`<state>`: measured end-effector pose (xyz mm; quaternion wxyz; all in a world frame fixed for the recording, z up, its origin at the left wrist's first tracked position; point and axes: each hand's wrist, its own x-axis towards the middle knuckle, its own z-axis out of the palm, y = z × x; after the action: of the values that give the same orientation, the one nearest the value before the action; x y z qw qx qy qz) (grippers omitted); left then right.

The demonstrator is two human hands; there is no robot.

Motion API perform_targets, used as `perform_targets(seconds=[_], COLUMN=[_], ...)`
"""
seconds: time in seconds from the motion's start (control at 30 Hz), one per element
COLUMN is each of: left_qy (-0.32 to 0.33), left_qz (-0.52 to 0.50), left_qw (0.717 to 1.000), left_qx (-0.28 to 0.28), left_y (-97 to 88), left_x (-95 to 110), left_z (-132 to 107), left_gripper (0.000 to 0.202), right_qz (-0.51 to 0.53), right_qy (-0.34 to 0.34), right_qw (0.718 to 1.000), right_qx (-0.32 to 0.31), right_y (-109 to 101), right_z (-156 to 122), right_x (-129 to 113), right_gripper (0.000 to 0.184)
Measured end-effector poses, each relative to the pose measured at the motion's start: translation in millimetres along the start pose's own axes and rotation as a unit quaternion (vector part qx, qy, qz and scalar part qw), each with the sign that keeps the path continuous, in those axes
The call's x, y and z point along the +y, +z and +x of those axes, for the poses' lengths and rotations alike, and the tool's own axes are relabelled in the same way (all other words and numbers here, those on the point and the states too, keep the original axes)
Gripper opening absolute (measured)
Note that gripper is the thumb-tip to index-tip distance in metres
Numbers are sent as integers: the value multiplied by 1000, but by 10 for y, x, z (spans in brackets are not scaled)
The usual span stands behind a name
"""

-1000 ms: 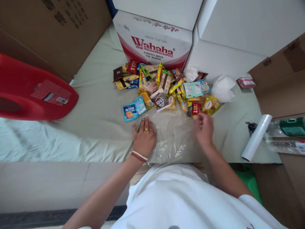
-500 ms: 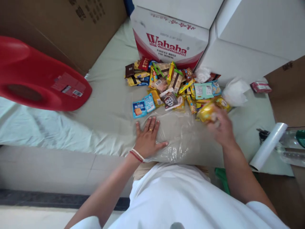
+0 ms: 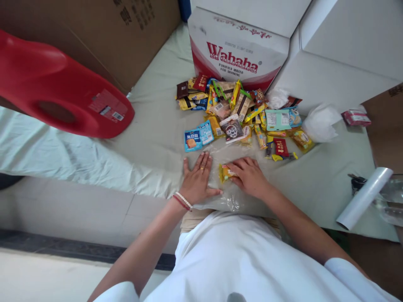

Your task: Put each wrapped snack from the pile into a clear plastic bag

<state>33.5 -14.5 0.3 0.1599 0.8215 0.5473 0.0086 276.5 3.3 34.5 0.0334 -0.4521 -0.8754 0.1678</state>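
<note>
My left hand (image 3: 199, 179) lies flat with fingers spread on a clear plastic bag (image 3: 233, 200) at the near edge of a pale green sheet (image 3: 151, 138). My right hand (image 3: 249, 176) rests on the same bag, fingers closed on a yellow snack packet (image 3: 225, 172). Just beyond both hands lies a pile of small snack packets (image 3: 242, 115); a blue biscuit packet (image 3: 192, 140) is at its left edge, a red packet (image 3: 280, 147) to its right.
A Wahaha water carton (image 3: 236, 54) and white boxes (image 3: 343, 54) stand behind the pile. A red plastic stool (image 3: 56, 92) lies at the left before a brown carton (image 3: 103, 33). A white roll (image 3: 363, 198) and crumpled white bag (image 3: 319, 123) are at the right.
My right hand picked a yellow packet from the right of the pile and carried it left onto the plastic bag. My left hand stayed flat on the bag.
</note>
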Motion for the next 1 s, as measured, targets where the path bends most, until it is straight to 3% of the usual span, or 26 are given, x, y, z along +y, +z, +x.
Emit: perform_targets(seconds=[0.1,0.23,0.3,0.4,0.53,0.67,0.77,0.9,1.0], left_qy=[-22,-62,-42,73,205,222,201,144,32], left_qz=[-4,6,-3,-48,-151,-194,-171,-180,-226], left_qw=[999,992,992,993,967,955,964,973,970], left_qx=[22,108,121,73,17,-23,-26,27,80], left_y=[-11,35,73,76,-61,-158,-110,-15,-7], left_x=[-95,-181,-173,-152,-227,-305,-254,-126,-70], left_z=[-43,-196,-274,-337,-366,-424,-440,-371,-293], left_gripper=[99,78,62,50,52,68,78,28,31], right_qz=[31,72,59,62,144,250,289,381,412], right_qy=[-12,-74,-57,-23,-47,-48,23,146,187], right_qw=[999,994,996,995,986,967,957,907,875], right_qx=[19,34,46,75,74,13,-27,-109,-174], right_y=[-59,-15,96,217,20,-353,-473,-444,-394], right_z=[-198,-764,-1021,-1177,-966,-562,-264,38,147], right_x=[58,207,275,313,297,399,526,645,724], right_gripper=[60,84,65,30,23,23,27,30,29])
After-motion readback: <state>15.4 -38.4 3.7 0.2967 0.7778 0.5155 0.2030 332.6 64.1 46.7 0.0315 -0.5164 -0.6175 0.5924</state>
